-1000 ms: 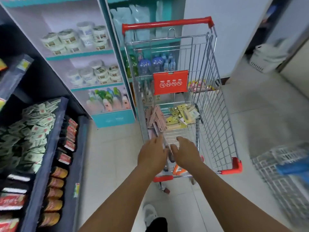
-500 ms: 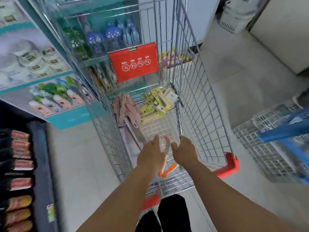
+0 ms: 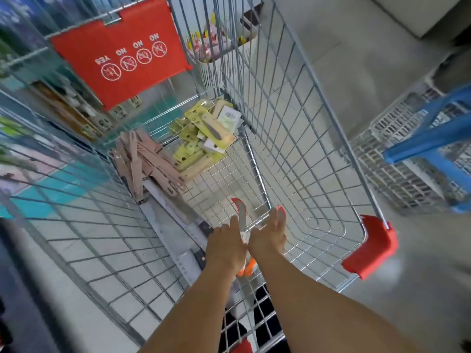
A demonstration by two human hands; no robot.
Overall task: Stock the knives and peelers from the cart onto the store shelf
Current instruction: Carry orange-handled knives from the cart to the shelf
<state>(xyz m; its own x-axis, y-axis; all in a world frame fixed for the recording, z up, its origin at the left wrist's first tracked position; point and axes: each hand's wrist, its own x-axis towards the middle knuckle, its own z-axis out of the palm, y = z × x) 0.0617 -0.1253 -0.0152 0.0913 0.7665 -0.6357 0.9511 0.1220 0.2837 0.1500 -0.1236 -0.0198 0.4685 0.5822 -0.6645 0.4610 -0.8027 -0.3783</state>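
Both hands reach down into the silver wire shopping cart (image 3: 300,138), near its close end, with bare mesh floor open ahead of the fingertips and to their right up to the cart's side wall. The left hand (image 3: 225,247) and right hand (image 3: 267,238) sit side by side, almost touching, fingers extended and close together over curved-bladed knives with orange handles (image 3: 240,212); whether they grip is hidden. Left of the fingers, broad steel cleavers (image 3: 175,212) lie along the wall. Farther ahead lie beige-handled knives (image 3: 147,161) and yellow-carded peelers (image 3: 204,133), under the red plastic seat flap (image 3: 119,52).
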